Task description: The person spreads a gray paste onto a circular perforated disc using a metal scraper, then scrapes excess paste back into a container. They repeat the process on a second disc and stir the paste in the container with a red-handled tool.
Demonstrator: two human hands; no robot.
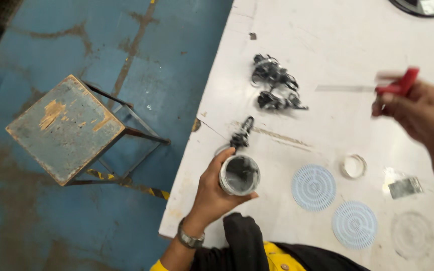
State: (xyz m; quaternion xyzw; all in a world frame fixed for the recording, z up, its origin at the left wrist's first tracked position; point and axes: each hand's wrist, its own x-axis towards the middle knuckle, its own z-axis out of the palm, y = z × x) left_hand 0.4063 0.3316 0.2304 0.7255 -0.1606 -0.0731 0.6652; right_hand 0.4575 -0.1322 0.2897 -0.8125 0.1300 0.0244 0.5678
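Observation:
My left hand (pixel 212 193) grips a short round grey-and-white cylindrical part (pixel 239 174), open end facing up, just above the near left edge of the white table (pixel 337 45). My right hand (pixel 420 110) is raised over the right side of the table and holds a red-handled tool (pixel 400 85), blurred by motion. A small black part with a wire (pixel 242 135) lies just beyond the cylinder. Two round pale blue perforated discs (pixel 313 187) (pixel 354 224) lie between my hands, with a small white ring (pixel 353 166) beside them.
A pile of black parts (pixel 275 85) lies mid-table. A small clear bag (pixel 403 186) and a clear round disc (pixel 412 234) sit at the right. A worn square metal stool (pixel 66 128) stands on the blue floor to the left. A dark round object (pixel 423 6) is at the far corner.

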